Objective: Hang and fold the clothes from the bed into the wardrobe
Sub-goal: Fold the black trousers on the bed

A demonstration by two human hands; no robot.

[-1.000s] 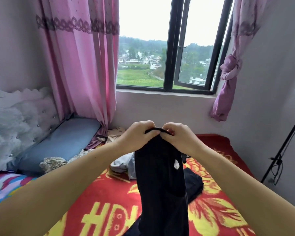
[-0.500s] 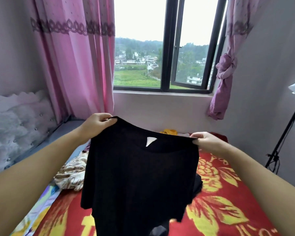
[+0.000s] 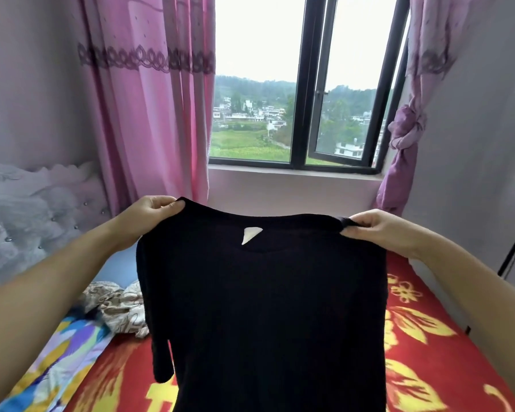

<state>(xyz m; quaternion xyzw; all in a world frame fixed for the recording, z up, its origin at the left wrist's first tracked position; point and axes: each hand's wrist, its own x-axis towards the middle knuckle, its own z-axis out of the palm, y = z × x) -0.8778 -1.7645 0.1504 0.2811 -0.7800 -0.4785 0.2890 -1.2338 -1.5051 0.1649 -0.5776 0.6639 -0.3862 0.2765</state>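
Head view: soft black knit short-sleeved top (image 3: 265, 316) held up spread wide over the red flower-printed bedspread (image 3: 422, 328), white neck label (image 3: 250, 234) facing the camera; left hand (image 3: 149, 212) pinches one shoulder seam, fingers curled tight on the cloth; right hand (image 3: 375, 227) pinches the other shoulder, thumb and fingers clamped on the fabric. Against half a second earlier, the hands stand wider apart and more level, the top stretched flatter; crumpled beige patterned garment (image 3: 116, 307) lies on the bed at left, beside the multicoloured sheet (image 3: 57, 352); pink curtain (image 3: 149, 114) and dark-framed window (image 3: 306, 99) behind.
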